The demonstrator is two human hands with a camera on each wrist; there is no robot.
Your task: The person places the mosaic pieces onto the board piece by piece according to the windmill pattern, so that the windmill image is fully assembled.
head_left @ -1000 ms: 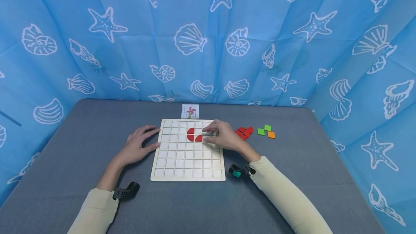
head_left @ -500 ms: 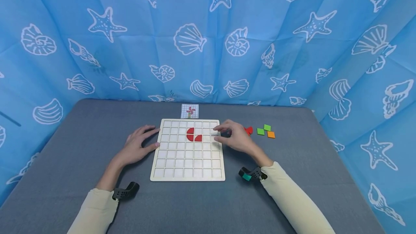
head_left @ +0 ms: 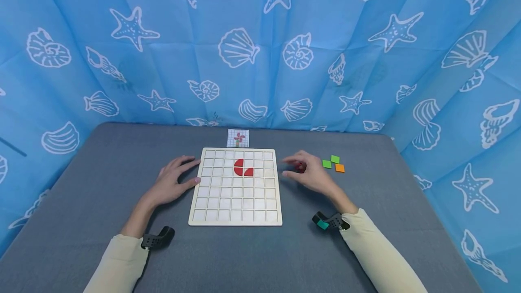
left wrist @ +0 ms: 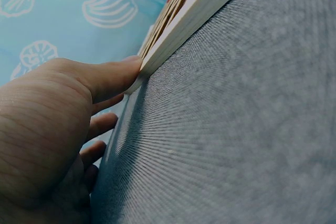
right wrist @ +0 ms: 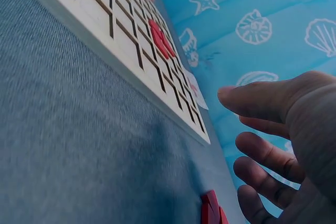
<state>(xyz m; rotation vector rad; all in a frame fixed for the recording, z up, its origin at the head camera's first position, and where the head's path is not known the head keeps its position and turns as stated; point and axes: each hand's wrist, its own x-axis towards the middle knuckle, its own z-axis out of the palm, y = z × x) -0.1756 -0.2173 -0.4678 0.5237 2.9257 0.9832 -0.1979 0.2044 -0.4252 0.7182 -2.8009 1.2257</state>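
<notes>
A blue curtain printed with white shells and starfish [head_left: 183,26] is filling the upper half of the head view and its right side. Below it, a grey tabletop [head_left: 228,257] is spreading across the lower half. A pale gridded board [head_left: 236,202] is lying flat on it, just below the centre of the frame. Cream sleeves are reaching in, the left one [head_left: 118,263] from the lower left, the right one [head_left: 382,250] from the lower right.

The left hand [head_left: 170,184], left of centre, is resting open, its thumb and a finger touching the board's left edge; it is holding nothing. The right hand [head_left: 311,173], right of centre, is hovering off the board's right side with thumb and fingers well parted, gripping nothing. Black wrist devices are sitting below both hands, [head_left: 156,238] on the left and [head_left: 330,221] on the right.

A small card with a coloured pattern [head_left: 238,138] is lying beyond the board's top edge. A cluster of red pieces [head_left: 301,166] is showing partly behind the right hand's fingers. Three rounded red wedges, one topmost [head_left: 239,163], are sitting in neighbouring cells in the board's upper half. Two green squares, one at the top [head_left: 335,159], and one orange square [head_left: 339,167] are lying near one another, right of the right hand.
</notes>
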